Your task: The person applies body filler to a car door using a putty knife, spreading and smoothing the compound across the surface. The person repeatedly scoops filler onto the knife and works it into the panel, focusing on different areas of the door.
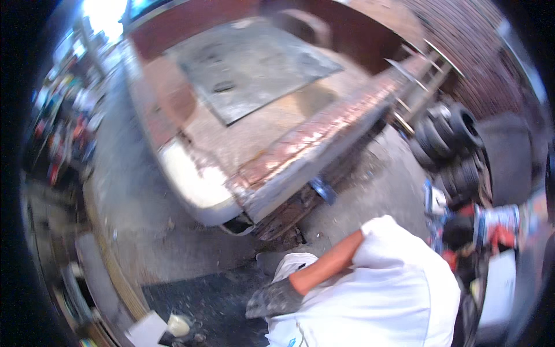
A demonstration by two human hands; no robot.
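Observation:
My right hand (274,299), in a dark grey, dirty glove, is low in the centre of the view, against my white shirt (393,289) with the forearm bare. Motion blurs its fingers, so their grip and anything in them are unclear. Beside it lie a dark mat (202,295) and a white cloth or garment (292,263), partly hidden behind my arm. My left hand is not in view. Beyond stands a worn, rusty pickup bed (254,176) with a metal sheet (254,69) lying inside it.
A ladder (428,75) leans at the bed's right, beside stacked tyres (445,133). Buckets and containers (491,225) crowd the right side. Mixed clutter (63,127) runs along the left, with a long plank-like piece (101,277) and a pale scrap (147,329) nearer the mat.

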